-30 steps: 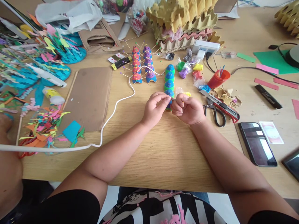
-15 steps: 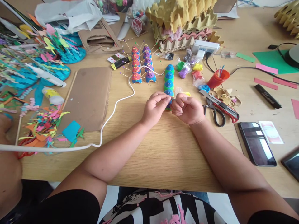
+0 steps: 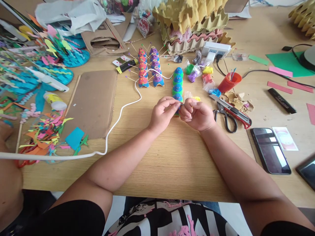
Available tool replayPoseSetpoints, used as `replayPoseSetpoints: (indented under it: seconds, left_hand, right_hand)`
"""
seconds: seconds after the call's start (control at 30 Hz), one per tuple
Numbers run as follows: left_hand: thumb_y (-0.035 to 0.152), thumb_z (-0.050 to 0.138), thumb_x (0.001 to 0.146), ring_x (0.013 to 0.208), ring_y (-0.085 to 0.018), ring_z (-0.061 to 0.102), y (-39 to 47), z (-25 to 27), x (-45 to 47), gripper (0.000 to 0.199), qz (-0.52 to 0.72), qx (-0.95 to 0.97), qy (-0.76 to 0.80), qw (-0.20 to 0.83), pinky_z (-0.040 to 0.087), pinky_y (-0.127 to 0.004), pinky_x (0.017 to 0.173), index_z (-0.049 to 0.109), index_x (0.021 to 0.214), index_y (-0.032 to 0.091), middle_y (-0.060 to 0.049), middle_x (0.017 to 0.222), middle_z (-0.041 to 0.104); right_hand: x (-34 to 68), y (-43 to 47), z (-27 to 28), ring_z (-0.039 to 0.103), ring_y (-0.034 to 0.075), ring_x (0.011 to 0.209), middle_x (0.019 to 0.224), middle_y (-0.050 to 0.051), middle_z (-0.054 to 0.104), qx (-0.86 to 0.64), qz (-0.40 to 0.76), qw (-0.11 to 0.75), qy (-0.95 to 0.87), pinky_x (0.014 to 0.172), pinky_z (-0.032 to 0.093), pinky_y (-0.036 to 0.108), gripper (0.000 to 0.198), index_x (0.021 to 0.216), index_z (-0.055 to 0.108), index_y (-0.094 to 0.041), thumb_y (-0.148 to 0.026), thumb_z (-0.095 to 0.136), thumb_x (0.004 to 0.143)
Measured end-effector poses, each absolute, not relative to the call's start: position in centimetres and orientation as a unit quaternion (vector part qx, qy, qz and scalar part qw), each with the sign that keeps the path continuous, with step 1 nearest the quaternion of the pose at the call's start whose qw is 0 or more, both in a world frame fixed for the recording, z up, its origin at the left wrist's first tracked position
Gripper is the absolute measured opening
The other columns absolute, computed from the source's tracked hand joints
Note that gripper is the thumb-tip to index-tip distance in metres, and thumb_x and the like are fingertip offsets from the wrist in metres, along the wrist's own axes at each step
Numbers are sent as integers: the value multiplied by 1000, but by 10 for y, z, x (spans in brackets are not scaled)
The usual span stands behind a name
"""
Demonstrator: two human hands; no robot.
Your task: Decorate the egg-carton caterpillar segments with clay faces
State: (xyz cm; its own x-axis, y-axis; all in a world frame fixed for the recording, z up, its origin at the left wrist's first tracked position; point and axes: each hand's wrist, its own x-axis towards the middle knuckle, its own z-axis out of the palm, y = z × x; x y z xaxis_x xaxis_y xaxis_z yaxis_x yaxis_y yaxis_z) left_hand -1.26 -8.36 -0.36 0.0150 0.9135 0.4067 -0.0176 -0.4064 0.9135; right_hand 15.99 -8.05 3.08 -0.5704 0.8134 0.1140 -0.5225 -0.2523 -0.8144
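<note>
My left hand [image 3: 164, 114] is closed in a pinch, its fingertips meeting those of my right hand. My right hand [image 3: 197, 114] is curled, thumb against the fingers. A small dark sliver shows between the fingertips, too small to name. Right behind the hands stands a row of blue and green painted egg-carton cups [image 3: 177, 82] with little faces; its near end is partly hidden by my fingers. Further left are a red and blue cup row [image 3: 143, 70] and a purple and blue one [image 3: 156, 68], both with pins stuck in them.
Scissors [image 3: 230, 124] and a red utility knife [image 3: 237, 114] lie right of my hands, near an orange cup [image 3: 230, 83]. A phone [image 3: 270, 150] lies further right. A white cable [image 3: 120, 113] crosses left, past a cardboard sheet [image 3: 91, 105]. Egg trays [image 3: 192, 26] are stacked behind.
Almost nothing differs. Both hands keep the same pinched pose at the near end of the blue and green row; the whole view has shifted very slightly.
</note>
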Motion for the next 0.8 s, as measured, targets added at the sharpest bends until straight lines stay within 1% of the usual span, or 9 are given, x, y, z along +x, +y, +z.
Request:
replayPoseSetpoints:
  seconds: [0.13, 0.3, 0.37, 0.57, 0.7, 0.8]
  left_hand:
    - [70, 77, 94, 107, -17, 74, -85, -1, -12, 48, 592, 577, 374, 420, 59, -31, 100, 86, 95, 23, -6, 105, 76]
    - [70, 75, 95, 108, -18, 74, -85, 1, -13, 47, 593, 570, 373, 431, 59, -30, 99, 88, 97, 25, -6, 107, 77]
    - [69, 76, 96, 108, -18, 74, -85, 0, -13, 45, 590, 579, 373, 421, 58, -31, 98, 88, 100, 26, -6, 107, 77]
    - [63, 79, 96, 112, -20, 73, -85, -3, -15, 38, 588, 620, 377, 357, 55, -37, 108, 86, 107, 27, -7, 111, 79]
    - [57, 81, 96, 110, -20, 73, -85, -3, -15, 31, 604, 628, 376, 316, 54, -38, 106, 85, 105, 27, -6, 108, 80]
    - [59, 78, 98, 109, -21, 72, -85, -3, -15, 32, 600, 631, 385, 305, 54, -39, 106, 85, 102, 27, -6, 105, 79]
  right_hand:
    - [160, -81, 31, 32, 9, 47, 53, -4, 46, -181, 770, 432, -432, 44, 26, 21, 45, 66, 40, -24, -46, 72, 89]
    - [161, -80, 31, 31, 10, 49, 55, -5, 45, -160, 779, 435, -422, 44, 24, 21, 45, 67, 42, -24, -45, 73, 90]
    - [161, -80, 30, 31, 10, 49, 55, -5, 45, -160, 783, 433, -416, 44, 24, 21, 46, 68, 41, -24, -45, 74, 91]
    - [160, -80, 29, 31, 10, 48, 54, -5, 43, -178, 778, 438, -415, 44, 27, 21, 47, 67, 38, -25, -46, 73, 89]
    - [160, -80, 31, 31, 10, 48, 52, -5, 43, -176, 771, 439, -426, 43, 26, 21, 45, 65, 41, -24, -46, 73, 88]
    - [160, -80, 31, 31, 10, 48, 53, -5, 43, -183, 771, 436, -427, 43, 26, 21, 45, 66, 40, -24, -46, 72, 89]
